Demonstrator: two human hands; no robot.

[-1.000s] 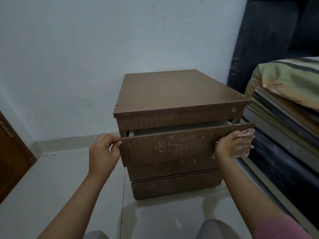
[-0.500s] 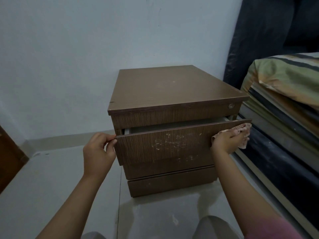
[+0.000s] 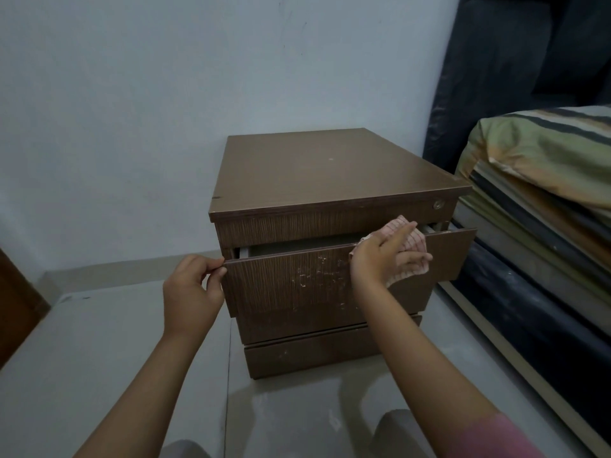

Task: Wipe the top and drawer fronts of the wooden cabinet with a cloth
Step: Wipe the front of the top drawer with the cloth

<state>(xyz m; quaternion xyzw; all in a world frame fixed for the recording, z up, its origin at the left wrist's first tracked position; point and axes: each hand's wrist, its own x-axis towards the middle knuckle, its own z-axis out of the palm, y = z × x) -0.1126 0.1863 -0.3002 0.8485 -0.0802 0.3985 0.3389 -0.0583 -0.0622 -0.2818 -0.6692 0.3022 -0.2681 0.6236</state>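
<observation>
A brown wooden cabinet (image 3: 330, 170) stands on the floor against the white wall. One of its drawers (image 3: 287, 285) is pulled partly out, and its front shows pale scuff marks. My left hand (image 3: 193, 287) pinches the drawer front's upper left corner. My right hand (image 3: 385, 257) presses a pale pink checked cloth (image 3: 415, 242) against the drawer front near its top edge, right of centre. Two lower drawer fronts (image 3: 310, 357) are closed. A small round lock (image 3: 439, 204) sits on the cabinet's upper right front.
A bed with striped bedding (image 3: 542, 153) and a dark frame (image 3: 529, 312) stands close on the cabinet's right. A dark headboard or curtain (image 3: 515, 61) rises behind it. A brown door (image 3: 16, 292) is at the left edge. Grey tiled floor (image 3: 99, 342) lies left and in front.
My right hand has slid the cloth leftward from the drawer front's right end toward its middle, along the top edge. My left hand keeps its hold on the left corner.
</observation>
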